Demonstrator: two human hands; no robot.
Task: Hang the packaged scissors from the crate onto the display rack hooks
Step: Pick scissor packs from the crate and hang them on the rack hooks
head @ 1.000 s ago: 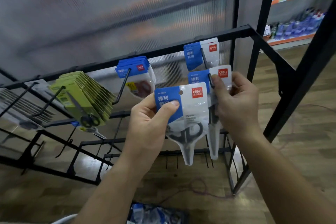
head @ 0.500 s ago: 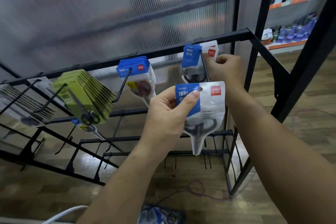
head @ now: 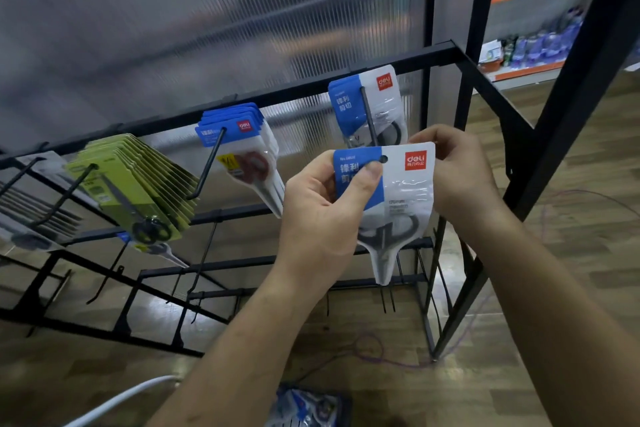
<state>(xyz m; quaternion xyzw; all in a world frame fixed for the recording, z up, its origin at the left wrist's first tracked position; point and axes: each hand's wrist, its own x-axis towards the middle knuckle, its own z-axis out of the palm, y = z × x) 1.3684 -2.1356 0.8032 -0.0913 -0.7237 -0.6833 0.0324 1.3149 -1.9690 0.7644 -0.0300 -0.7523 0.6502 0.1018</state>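
The right hand (head: 460,177), back from the hook (head: 369,118) where a pack (head: 381,94) now hangs, joins the left hand (head: 322,215) in pinching the next pack (head: 405,198), ready to thread.

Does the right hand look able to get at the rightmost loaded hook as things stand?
Probably yes. The right hand sits close beside the hook, nothing between them, though it and the left hand both hold the scissors pack, whose top edge hides the hook's tip.

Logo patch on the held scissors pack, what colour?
Red with white lettering: logo patch on the scissors pack, head view.
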